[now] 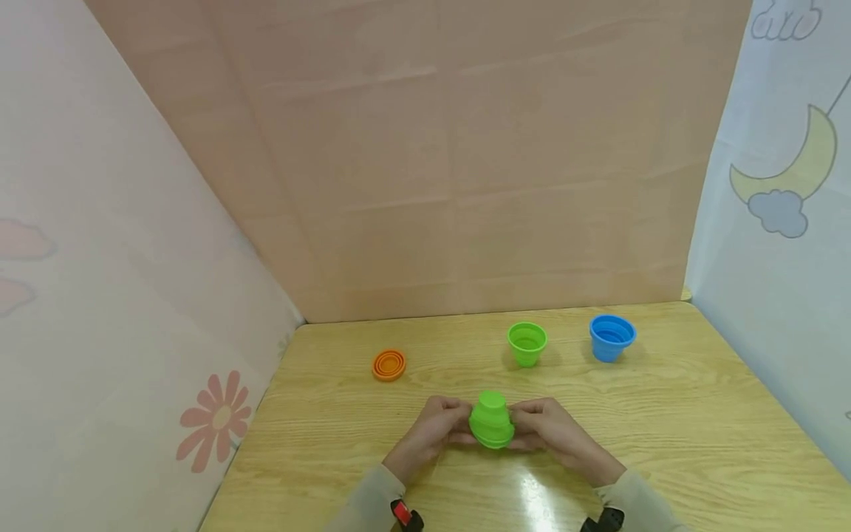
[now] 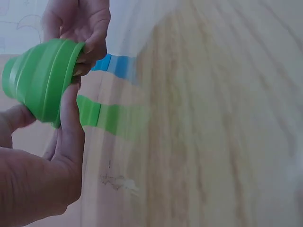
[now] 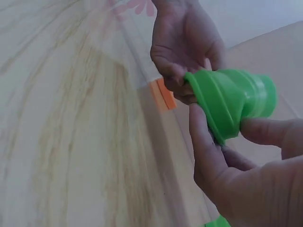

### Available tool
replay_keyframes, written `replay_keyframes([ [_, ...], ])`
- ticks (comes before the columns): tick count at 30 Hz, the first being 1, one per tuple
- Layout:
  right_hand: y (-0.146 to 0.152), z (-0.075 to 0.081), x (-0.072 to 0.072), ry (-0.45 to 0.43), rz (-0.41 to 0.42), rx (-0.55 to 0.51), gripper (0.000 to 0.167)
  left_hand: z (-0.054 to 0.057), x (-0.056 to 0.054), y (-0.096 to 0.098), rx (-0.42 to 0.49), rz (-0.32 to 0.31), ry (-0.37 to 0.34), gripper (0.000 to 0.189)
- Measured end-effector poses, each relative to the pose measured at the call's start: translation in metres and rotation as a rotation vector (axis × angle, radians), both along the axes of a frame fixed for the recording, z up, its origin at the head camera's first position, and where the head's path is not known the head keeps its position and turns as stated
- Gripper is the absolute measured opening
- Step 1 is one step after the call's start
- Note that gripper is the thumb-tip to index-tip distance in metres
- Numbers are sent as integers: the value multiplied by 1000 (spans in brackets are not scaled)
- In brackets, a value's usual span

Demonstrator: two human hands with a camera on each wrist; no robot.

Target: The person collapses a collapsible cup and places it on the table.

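A green collapsible cup (image 1: 492, 421) is held upside down between both hands, its narrow base upward and its wide rim downward. My left hand (image 1: 439, 426) grips one side of it, thumb on the ridged wall and fingers under the rim, as the left wrist view shows on the cup (image 2: 45, 78). From the other side my right hand (image 1: 552, 428) pinches it likewise. In the right wrist view that hand's thumb presses into the wall of the cup (image 3: 227, 99), which is dented and partly folded there.
Beyond the hands a second green cup (image 1: 527, 344) stands upright and expanded, with a blue cup (image 1: 612, 338) to its right. At the left lies a flattened orange cup (image 1: 388, 365). A brown backdrop (image 1: 452, 185) and printed side walls (image 1: 100, 258) border the wooden table (image 1: 319, 443).
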State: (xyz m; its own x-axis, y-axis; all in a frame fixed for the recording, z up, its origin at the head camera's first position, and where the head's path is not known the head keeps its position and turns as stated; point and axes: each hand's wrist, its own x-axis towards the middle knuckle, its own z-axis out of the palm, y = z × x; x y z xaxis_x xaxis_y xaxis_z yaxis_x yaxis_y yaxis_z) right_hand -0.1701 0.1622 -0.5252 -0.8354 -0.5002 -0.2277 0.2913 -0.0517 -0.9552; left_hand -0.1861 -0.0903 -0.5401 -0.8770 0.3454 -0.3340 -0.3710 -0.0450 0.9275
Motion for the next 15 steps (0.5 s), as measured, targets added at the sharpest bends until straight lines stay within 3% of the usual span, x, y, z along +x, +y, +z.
replay_keyframes([
  [5,1,3,-2,23,48,-14,57,-2,-1,0,-38,39,21,27],
  [11,-4,5,-2,20,-12,39,57,-3,3,2,-55,35,23,27],
  [15,-4,2,-1,19,-50,53,58,-2,5,0,-6,0,4,31],
])
